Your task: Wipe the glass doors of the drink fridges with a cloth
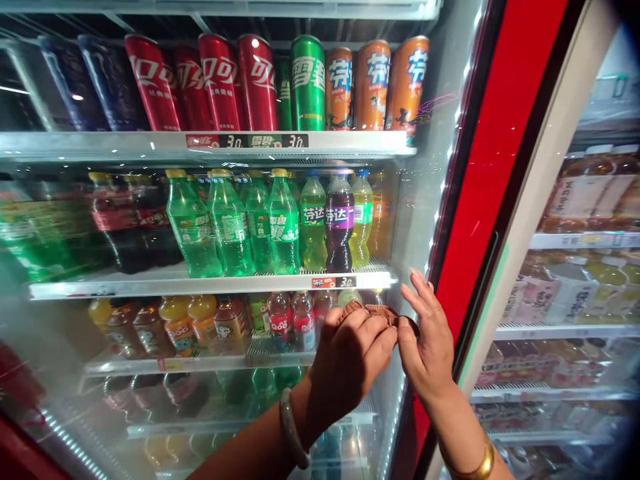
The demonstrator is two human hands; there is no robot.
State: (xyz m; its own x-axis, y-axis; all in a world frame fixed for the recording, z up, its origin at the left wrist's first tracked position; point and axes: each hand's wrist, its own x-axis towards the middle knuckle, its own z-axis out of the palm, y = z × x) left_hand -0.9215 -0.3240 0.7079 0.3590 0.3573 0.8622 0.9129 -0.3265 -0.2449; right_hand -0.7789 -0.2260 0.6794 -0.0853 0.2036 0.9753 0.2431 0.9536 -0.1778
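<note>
My left hand [353,350], with a pale bangle [293,430] on its wrist, is closed over a crumpled brown cloth-like item [383,313]. Only its upper edge shows above the knuckles; the rest is hidden by the fingers. Close on the right, my right hand [430,340] has its fingers stretched upward and apart. Its thumb lies against the right end of the brown item. A gold bangle [483,460] circles the right wrist. Both hands are in front of a drinks cooler, near its red frame [473,180].
The upper shelf [340,141] bears red, green and orange cans. Green bottles [227,227] and a purple-labelled dark bottle [340,223] stand below, over smaller juice bottles [177,327]. Across the red frame, another cooler holds packed drinks [583,193].
</note>
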